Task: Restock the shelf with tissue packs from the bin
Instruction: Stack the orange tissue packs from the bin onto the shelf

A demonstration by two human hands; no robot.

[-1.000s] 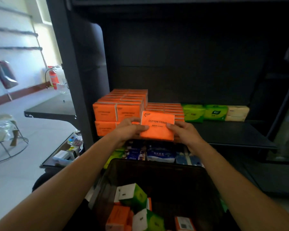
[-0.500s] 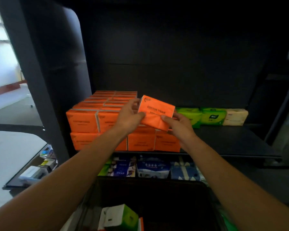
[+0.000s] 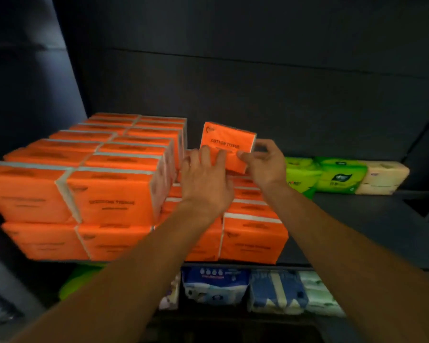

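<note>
An orange tissue pack (image 3: 229,142) marked "COTTON TISSUE" stands upright at the back of the shelf, above a lower row of orange packs (image 3: 253,240). My right hand (image 3: 264,164) pinches its right edge between thumb and fingers. My left hand (image 3: 204,184) lies with its fingers against the pack's front lower left. A taller two-layer stack of orange packs (image 3: 104,167) fills the shelf's left side, just left of the held pack. The bin is out of view.
Two green packs (image 3: 332,178) and a cream pack (image 3: 382,178) sit at the back right of the dark shelf (image 3: 372,233), whose right front is bare. Blue and white packs (image 3: 216,285) line the shelf below. A dark upright panel (image 3: 25,95) bounds the left side.
Both hands carried the orange pack up and deeper into the shelf, to the back above the lower orange row. The view moved closer, and the bin dropped out of sight.
</note>
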